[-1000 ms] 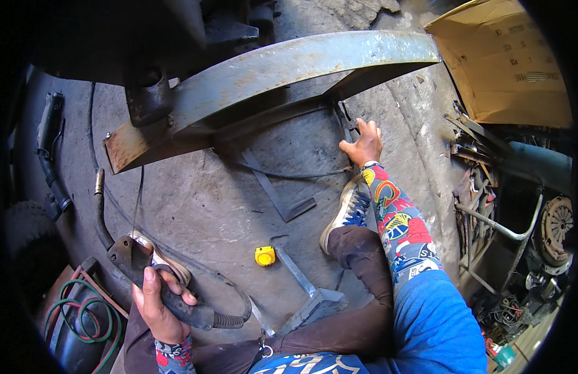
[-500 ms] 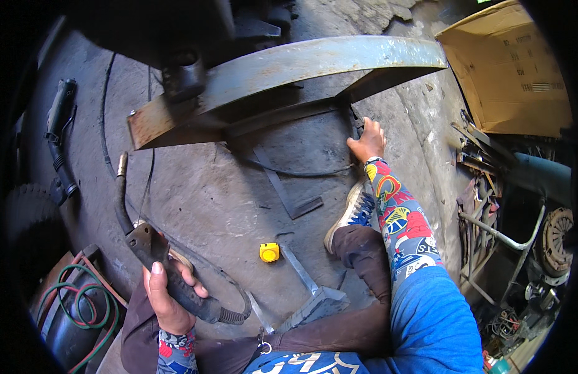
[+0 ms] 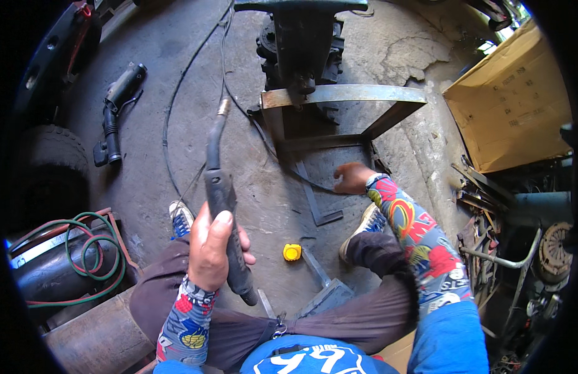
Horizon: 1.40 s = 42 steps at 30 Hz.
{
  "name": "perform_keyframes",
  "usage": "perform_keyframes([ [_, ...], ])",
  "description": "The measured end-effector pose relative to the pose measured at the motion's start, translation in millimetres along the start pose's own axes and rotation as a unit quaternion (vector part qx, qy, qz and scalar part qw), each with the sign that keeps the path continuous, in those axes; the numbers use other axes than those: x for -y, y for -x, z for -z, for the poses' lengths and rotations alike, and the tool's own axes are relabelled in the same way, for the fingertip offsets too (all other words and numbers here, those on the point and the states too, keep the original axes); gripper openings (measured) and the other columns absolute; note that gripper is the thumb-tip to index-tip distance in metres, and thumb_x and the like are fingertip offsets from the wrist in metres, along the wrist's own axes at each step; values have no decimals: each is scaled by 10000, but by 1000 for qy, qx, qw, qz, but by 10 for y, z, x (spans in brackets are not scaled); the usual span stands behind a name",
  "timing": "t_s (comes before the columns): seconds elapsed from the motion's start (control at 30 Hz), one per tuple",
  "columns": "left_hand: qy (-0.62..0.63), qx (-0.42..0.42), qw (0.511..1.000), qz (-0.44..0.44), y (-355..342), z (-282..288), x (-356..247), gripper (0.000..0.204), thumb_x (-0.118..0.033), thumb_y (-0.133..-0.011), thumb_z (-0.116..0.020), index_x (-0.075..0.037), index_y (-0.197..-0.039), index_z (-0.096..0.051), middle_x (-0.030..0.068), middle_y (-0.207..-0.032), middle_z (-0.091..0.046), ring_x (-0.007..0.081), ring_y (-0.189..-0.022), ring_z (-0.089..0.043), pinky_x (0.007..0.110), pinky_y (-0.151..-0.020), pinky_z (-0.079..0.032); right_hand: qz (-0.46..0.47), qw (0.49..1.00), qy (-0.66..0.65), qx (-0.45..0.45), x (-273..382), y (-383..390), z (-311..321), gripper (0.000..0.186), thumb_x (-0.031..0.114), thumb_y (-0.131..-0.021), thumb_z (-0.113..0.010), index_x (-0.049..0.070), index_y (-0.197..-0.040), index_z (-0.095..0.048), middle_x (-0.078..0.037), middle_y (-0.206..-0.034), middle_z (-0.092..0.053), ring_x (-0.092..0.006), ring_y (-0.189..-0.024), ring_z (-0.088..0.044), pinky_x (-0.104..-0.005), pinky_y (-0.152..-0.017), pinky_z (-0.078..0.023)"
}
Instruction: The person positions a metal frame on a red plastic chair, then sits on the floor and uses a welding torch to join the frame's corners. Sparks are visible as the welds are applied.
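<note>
Concrete floor (image 3: 270, 215) is spreading below. Left hand (image 3: 209, 252) is holding a black welding torch (image 3: 220, 187), fingers wrapping its handle; right hand (image 3: 352, 178) is curling beside a dark cable (image 3: 321, 187), its fingers' grip impossible to tell.

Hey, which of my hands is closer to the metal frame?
Your right hand. It is on the near side of the metal frame; your left hand is farther back, toward your left, around the welding torch.
</note>
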<state>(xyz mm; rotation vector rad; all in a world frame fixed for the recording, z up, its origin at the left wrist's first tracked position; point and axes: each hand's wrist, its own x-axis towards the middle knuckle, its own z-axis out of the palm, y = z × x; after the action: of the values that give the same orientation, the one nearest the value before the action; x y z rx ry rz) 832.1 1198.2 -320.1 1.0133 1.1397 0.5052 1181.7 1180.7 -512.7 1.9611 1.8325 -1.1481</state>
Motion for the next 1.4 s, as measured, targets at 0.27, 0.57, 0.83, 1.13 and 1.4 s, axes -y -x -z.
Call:
perform_keyframes([
  [0.27,-41,87,995,3,272,102,-204,444,-406,-1039,-512,-20,-1257,-486,85,-800,-585,147,-570,-611,290,-487,-572,276,876,-332,-216,2269,1567,361,870,220,-940,-722,-113,-1560,-211,-254,-996,-742,-330,-905,-757,-392,-825,-577],
  [0.57,-58,91,994,18,115,105,-122,394,-416,-1022,-519,-53,-1171,-552,77,-878,-630,175,-561,-635,305,-455,-554,283,842,-409,-209,2315,1422,209,967,172,-911,-746,-188,-1541,-108,-270,-921,-733,-298,-823,-767,-363,-729,-593],
  [0.83,-39,97,994,21,-62,59,-172,400,-410,-1014,-515,-43,-1164,-558,87,-893,-660,168,-535,-640,287,-441,-556,287,824,-419,-251,2235,1281,231,979,185,-893,-739,-199,-1531,-102,-287,-879,-699,-383,-806,-735,-424,-724,-569],
  [1.13,-49,83,995,7,-99,29,-186,417,-407,-1026,-497,-29,-1196,-544,92,-851,-644,167,-509,-624,278,-430,-528,292,817,-426,-255,2229,1253,281,970,159,-897,-726,-191,-1538,-88,-265,-839,-703,-350,-753,-741,-405,-688,-577],
  [1.4,-69,75,995,-17,-111,34,-170,445,-402,-1028,-482,-21,-1253,-522,90,-845,-642,160,-529,-638,266,-440,-545,282,821,-441,-228,2236,1273,306,964,132,-899,-737,-173,-1552,-97,-234,-843,-707,-273,-739,-750,-356,-667,-582],
])
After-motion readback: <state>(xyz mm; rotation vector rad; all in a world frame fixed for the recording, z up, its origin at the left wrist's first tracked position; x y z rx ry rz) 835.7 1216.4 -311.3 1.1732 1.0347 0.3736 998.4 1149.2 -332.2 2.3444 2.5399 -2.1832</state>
